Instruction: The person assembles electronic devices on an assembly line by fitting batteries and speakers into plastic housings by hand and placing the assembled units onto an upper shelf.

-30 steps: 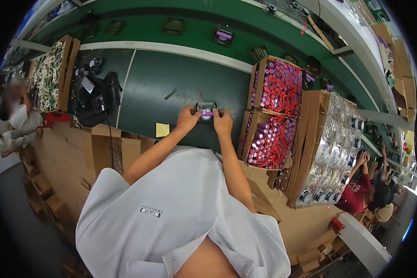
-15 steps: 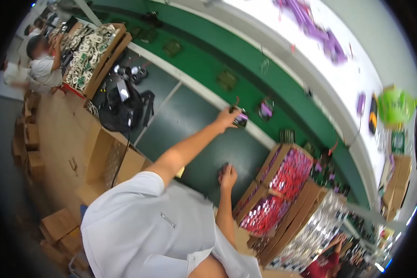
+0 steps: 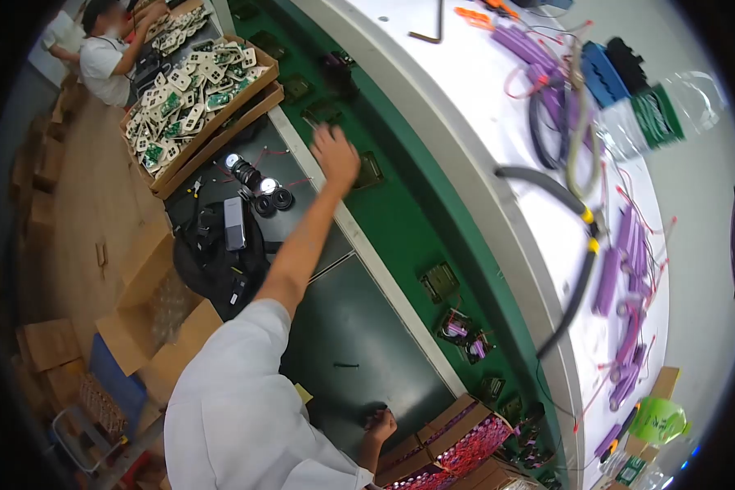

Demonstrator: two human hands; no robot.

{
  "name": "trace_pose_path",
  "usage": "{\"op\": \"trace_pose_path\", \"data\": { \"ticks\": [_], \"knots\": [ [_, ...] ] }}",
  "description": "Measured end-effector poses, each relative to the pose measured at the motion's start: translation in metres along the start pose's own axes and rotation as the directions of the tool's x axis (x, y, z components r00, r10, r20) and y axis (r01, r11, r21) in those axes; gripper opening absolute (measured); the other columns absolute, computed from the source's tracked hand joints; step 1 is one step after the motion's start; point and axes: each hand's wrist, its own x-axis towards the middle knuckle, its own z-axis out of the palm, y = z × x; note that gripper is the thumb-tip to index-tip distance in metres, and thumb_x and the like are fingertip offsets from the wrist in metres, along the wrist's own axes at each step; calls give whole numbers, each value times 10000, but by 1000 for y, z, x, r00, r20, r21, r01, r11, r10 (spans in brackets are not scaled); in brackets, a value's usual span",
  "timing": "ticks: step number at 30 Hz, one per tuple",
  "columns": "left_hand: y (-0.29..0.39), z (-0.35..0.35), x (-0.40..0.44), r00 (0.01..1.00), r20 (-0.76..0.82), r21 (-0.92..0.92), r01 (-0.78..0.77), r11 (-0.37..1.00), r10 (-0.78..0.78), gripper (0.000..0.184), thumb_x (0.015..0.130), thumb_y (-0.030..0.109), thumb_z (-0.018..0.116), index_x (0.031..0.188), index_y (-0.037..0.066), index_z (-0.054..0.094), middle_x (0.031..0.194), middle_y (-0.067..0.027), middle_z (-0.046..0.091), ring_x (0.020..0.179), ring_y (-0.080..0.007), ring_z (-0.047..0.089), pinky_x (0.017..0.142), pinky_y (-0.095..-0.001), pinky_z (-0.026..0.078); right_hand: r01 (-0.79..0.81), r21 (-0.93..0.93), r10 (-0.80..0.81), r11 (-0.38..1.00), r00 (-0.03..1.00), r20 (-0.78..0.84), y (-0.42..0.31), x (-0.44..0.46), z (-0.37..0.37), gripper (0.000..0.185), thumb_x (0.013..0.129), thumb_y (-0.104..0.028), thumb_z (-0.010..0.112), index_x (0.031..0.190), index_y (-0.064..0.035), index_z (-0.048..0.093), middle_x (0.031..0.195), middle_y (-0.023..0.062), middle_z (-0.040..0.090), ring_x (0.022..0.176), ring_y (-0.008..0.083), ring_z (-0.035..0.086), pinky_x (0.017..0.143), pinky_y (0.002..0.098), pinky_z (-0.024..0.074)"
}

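Over the pale rail beside the green belt (image 3: pixel 400 216), my left hand (image 3: pixel 336 157) reaches out with stretched, slightly blurred fingers. Its fingertips are close to a dark green housing (image 3: pixel 325 111) on the belt; whether they touch it is unclear. My right hand (image 3: pixel 381 425) is curled low over the dark tabletop (image 3: pixel 359 318), around something dark I cannot make out. A small dark strip (image 3: pixel 346 365) lies on that tabletop. Two housings with purple cells (image 3: pixel 456 326) sit together farther down the belt, beside an empty housing (image 3: pixel 438 282).
Circuit boards fill a carton (image 3: pixel 212 135) at upper left, near a seated person (image 3: pixel 106 61). A black bag (image 3: pixel 208 245), phone (image 3: pixel 234 224) and round speakers (image 3: pixel 267 188) lie on the table. Red-wired cells fill cartons (image 3: pixel 474 449) at lower right. A white shelf (image 3: pixel 498 122) holds purple packs.
The view has swung left along the belt. My left hand released the purple-celled unit and moved to another housing. My right hand left the unit earlier and stays low, curled.
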Motion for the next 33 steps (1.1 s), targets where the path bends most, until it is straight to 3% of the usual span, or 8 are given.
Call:
{"op": "trace_pose_path", "data": {
  "ticks": [3,6,10,17,22,26,31,33],
  "knots": [
    [-54,30,58,965,227,181,95,979,-135,424,788,219,743,1156,66,597,1429,-226,423,1385,-428,321,1070,-575,302,-47,-59,43,997,997,-71,-9,-3,3,310,932,-243,617,757,12,610,573,71,532,410,197,537,314,303,364],
    [-80,25,71,952,267,189,-202,961,148,304,757,169,742,1048,118,668,1429,-200,449,1382,-430,340,1078,-592,299,-129,-21,127,991,989,-79,-15,-5,8,316,916,-269,633,761,7,623,556,71,530,431,196,528,349,318,382],
    [-51,-70,8,905,244,-303,-271,914,349,334,680,-85,648,936,129,675,1427,-184,455,1362,-453,367,1086,-539,367,-131,40,132,991,991,-31,-5,7,-1,302,923,-275,628,801,1,637,592,73,558,474,198,544,387,331,405],
    [-21,-234,-309,328,547,-785,-118,608,770,240,645,-82,662,740,138,674,1276,-104,551,1261,-390,462,1006,-499,370,-198,-197,247,960,932,266,-29,-38,28,284,981,-299,585,1128,-66,657,937,54,690,779,160,658,634,285,527],
    [0,-280,-407,119,449,-834,-302,463,886,246,663,-76,665,752,151,699,1274,-87,562,1288,-379,444,1041,-520,331,354,-339,-211,872,895,392,-86,-127,-45,298,967,-256,599,1115,-5,664,943,101,710,787,176,684,727,319,546],
    [7,-291,-428,18,390,-823,-441,357,921,235,700,-76,647,748,146,708,1291,-82,562,1291,-370,443,1048,-523,331,418,-388,-458,821,889,-11,-158,-203,-185,227,940,-206,626,1071,-40,709,898,105,725,825,165,694,768,325,537],
    [15,-299,-445,56,423,-801,-443,402,905,163,766,6,654,862,125,710,1308,-125,552,1295,-380,436,1057,-530,324,340,-751,-823,566,176,-541,-204,-160,-397,235,881,-236,667,938,-13,717,814,154,716,755,360,681,724,386,530],
    [11,-312,-452,-10,508,-749,-500,435,861,355,781,127,704,1131,115,650,1379,-185,477,1328,-397,391,1064,-544,316,181,-833,-843,523,253,-475,-232,-104,-461,341,878,-285,659,1098,-25,679,1076,213,668,1001,384,655,857,452,515]
  ]
}}
